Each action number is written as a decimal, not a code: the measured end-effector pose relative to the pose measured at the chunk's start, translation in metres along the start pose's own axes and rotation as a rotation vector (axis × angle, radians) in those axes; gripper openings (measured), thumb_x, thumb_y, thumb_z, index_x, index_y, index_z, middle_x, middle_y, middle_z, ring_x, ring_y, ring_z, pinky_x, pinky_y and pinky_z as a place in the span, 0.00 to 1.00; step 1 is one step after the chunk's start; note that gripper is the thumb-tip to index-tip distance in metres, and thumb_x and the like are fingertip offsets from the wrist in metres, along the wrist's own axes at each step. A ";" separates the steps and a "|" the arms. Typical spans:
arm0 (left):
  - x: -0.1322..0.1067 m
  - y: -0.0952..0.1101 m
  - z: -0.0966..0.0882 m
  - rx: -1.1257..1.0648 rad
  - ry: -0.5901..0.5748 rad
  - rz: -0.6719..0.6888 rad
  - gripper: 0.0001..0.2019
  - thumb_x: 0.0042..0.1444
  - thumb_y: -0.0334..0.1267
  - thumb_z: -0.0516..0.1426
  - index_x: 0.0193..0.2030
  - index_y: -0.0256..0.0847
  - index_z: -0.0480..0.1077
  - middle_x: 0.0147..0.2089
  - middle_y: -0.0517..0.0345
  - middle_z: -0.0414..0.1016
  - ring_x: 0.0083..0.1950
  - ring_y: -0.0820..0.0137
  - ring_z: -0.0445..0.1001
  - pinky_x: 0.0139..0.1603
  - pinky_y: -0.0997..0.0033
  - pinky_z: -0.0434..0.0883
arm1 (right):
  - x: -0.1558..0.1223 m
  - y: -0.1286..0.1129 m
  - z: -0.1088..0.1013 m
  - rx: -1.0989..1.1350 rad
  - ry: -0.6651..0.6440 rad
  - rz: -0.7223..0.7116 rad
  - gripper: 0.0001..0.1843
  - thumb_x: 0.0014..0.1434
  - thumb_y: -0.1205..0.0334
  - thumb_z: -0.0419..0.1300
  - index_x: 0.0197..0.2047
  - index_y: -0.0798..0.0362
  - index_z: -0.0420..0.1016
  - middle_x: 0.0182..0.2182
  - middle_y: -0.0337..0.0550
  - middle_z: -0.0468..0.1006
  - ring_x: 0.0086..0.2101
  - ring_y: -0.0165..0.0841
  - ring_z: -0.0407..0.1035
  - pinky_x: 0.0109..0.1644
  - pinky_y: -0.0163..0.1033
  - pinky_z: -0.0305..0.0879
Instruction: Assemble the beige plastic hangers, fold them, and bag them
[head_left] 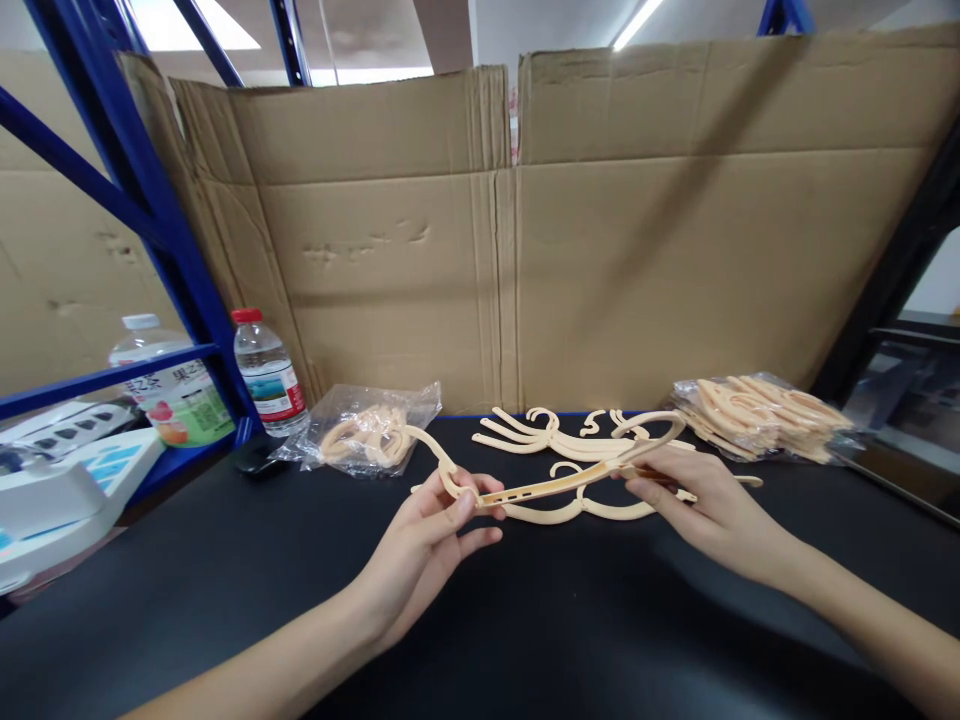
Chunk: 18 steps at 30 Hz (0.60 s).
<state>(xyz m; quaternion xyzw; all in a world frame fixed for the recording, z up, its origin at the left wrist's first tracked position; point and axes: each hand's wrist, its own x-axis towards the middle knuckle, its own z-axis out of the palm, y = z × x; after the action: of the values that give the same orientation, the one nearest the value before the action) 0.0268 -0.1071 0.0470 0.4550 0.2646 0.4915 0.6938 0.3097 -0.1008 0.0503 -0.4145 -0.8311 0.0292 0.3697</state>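
A cream plastic clothes hanger (551,487) is held up above the black table, spanning both hands. My left hand (442,525) pinches its left end between thumb and fingers, where a curved piece rises up and left. My right hand (697,500) grips the hanger near its middle, by the looped hook; the fingers partly hide that spot. Just behind, another cream hanger (551,515) lies on the table, partly covered by the held one. Farther back rest several more hangers (525,435) and a loose hook (592,424).
A clear bag of hanger parts (367,435) lies back left, a bagged hanger stack (765,415) back right. A water bottle (268,375) stands by the blue rack post (169,265). Cardboard (390,260) walls the back of the black table (525,620). A white device (67,510) sits left.
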 end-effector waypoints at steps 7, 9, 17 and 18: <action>0.003 -0.004 -0.003 -0.035 -0.002 0.005 0.06 0.53 0.32 0.62 0.31 0.36 0.67 0.38 0.55 0.72 0.35 0.72 0.70 0.41 0.70 0.69 | 0.000 0.002 0.000 -0.006 0.022 -0.004 0.09 0.63 0.59 0.51 0.36 0.48 0.73 0.33 0.43 0.77 0.33 0.36 0.71 0.35 0.39 0.67; 0.004 -0.005 -0.004 -0.031 0.001 0.004 0.06 0.53 0.31 0.62 0.30 0.36 0.67 0.36 0.55 0.73 0.33 0.73 0.69 0.39 0.73 0.68 | -0.001 0.001 0.000 -0.012 0.037 -0.020 0.09 0.62 0.60 0.52 0.36 0.48 0.72 0.33 0.43 0.77 0.33 0.36 0.71 0.36 0.39 0.67; 0.004 -0.010 -0.007 0.028 0.043 -0.009 0.09 0.50 0.30 0.64 0.28 0.37 0.65 0.30 0.60 0.72 0.29 0.76 0.68 0.33 0.77 0.64 | -0.002 -0.003 0.004 -0.016 0.006 -0.053 0.09 0.63 0.63 0.52 0.34 0.47 0.72 0.31 0.41 0.77 0.31 0.34 0.71 0.34 0.38 0.66; 0.004 -0.010 -0.008 0.040 0.053 -0.009 0.09 0.50 0.30 0.64 0.28 0.37 0.65 0.30 0.61 0.71 0.29 0.76 0.67 0.32 0.78 0.63 | -0.002 -0.004 0.004 -0.011 0.006 -0.057 0.08 0.62 0.64 0.52 0.35 0.47 0.72 0.31 0.41 0.77 0.31 0.34 0.71 0.34 0.38 0.66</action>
<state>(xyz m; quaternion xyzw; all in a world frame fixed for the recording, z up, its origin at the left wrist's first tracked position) 0.0266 -0.1021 0.0346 0.4546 0.2946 0.4950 0.6793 0.3054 -0.1038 0.0473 -0.3926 -0.8417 0.0127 0.3705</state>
